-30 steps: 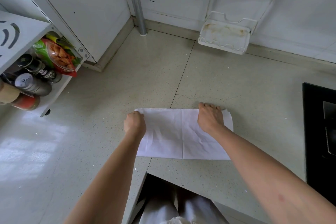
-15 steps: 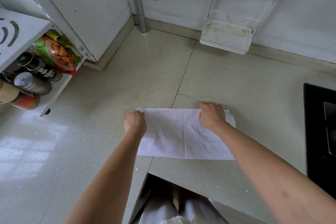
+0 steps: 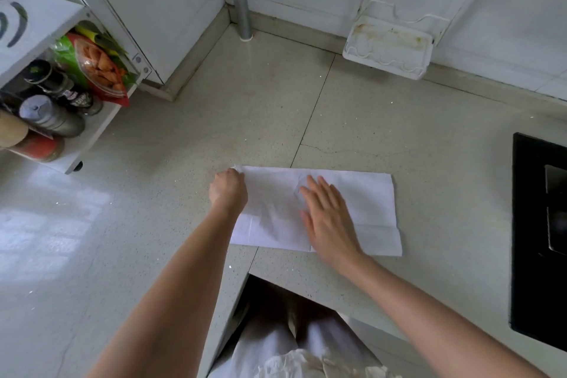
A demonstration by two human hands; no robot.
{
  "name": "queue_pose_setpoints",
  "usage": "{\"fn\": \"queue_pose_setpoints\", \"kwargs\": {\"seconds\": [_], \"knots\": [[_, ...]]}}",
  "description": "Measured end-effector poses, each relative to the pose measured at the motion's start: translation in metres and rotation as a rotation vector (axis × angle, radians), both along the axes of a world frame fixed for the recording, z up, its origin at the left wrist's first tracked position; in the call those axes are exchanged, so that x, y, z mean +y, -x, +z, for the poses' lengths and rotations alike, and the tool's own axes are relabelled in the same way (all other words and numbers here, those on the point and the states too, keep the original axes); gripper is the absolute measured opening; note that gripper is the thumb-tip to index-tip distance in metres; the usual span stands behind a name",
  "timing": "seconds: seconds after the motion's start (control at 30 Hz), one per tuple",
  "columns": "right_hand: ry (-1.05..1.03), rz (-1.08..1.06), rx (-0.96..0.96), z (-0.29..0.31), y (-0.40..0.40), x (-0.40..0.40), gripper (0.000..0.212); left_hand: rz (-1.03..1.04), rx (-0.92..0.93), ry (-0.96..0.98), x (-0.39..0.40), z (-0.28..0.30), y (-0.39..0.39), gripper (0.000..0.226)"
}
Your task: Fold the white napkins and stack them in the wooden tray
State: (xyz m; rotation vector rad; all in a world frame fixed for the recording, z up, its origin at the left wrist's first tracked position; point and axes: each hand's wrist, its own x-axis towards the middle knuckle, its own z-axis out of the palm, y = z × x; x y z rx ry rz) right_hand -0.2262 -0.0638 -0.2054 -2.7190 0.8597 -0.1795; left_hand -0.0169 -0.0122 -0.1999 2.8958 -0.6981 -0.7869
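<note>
Smoothing is the step in hand: my right hand (image 3: 329,218) presses flat, fingers straight, on the white rectangular paper napkin (image 3: 368,209) lying on the speckled stone counter (image 3: 352,120), my left hand (image 3: 228,192) pinching its far-left corner, ready, I judge, for folding it across.

plain white napkin (image 3: 362,209), pale beige speckled counter (image 3: 383,132), glossy black hob (image 3: 540,239), white walls, white rack (image 3: 388,49) with brownish stains, green and red snack bag (image 3: 92,67) with orange bits, dark bottles (image 3: 61,98), red lid jar (image 3: 40,147)
</note>
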Motion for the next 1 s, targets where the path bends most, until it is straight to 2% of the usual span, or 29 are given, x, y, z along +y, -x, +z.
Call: {"fn": "queue_pose_setpoints", "kwargs": {"seconds": [0.13,0.23,0.3,0.33,0.4,0.53,0.6,0.8,0.93,1.0], "knots": [[-0.050,0.034,0.192,-0.046,0.014,0.021,0.055,-0.031,-0.091,0.058,0.005,0.007,0.010,0.032],[-0.032,0.021,0.204,-0.052,0.012,0.021,0.057,-0.375,-0.363,0.342,0.027,-0.004,0.031,0.038],[-0.012,0.007,0.195,-0.051,0.011,0.023,0.057,-0.613,-0.298,0.452,0.043,-0.018,0.056,0.045],[0.002,-0.008,0.183,-0.050,0.010,0.025,0.057,-0.667,-0.214,0.418,0.048,-0.024,0.070,0.051],[0.020,-0.030,0.155,-0.050,0.009,0.027,0.058,-0.648,-0.101,0.328,0.058,-0.036,0.087,0.061],[0.053,0.003,0.163,-0.051,0.018,0.017,0.060,-0.626,-0.196,0.251,0.063,-0.053,0.087,0.060],[0.050,-0.053,0.182,-0.052,0.037,0.001,0.061,-0.617,-0.202,0.231,0.062,-0.054,0.085,0.063],[-0.045,-0.438,0.239,-0.047,0.092,-0.030,0.070,-0.654,-0.173,0.107,0.065,-0.047,0.088,0.079],[-0.155,-0.712,0.058,-0.033,0.083,-0.034,0.071,-0.771,-0.137,-0.043,0.048,-0.026,0.080,0.098],[-0.156,-0.862,0.021,-0.020,0.072,-0.035,0.062,-0.898,-0.138,-0.075,0.033,-0.013,0.074,0.109]]}}
